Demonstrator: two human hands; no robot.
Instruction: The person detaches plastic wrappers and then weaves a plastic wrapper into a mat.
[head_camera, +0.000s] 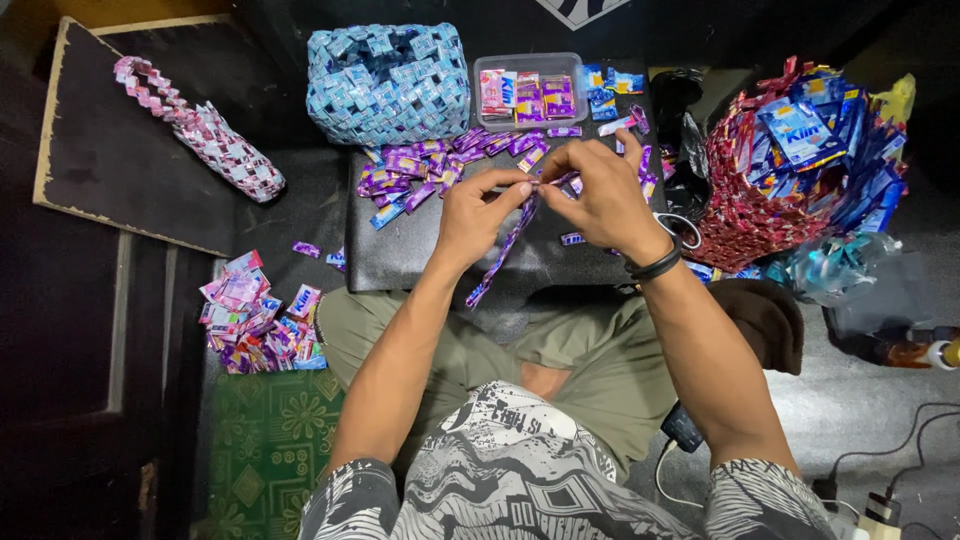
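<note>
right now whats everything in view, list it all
woven strip: one, purple, hanging from both hands
folded wrappers: many, purple, on black board
woven basket: one, blue, top centre
plastic tub: one, clear, beside basket
woven tube: one, pink, upper left
wrapper pile: one, pink-purple, left floor
unfinished basket: one, red-blue, right
left hand: pinching strip top
right hand: pinching strip top, black wristband

purple woven strip (503, 248), blue woven basket (388, 84), green patterned mat (268, 440)
</note>
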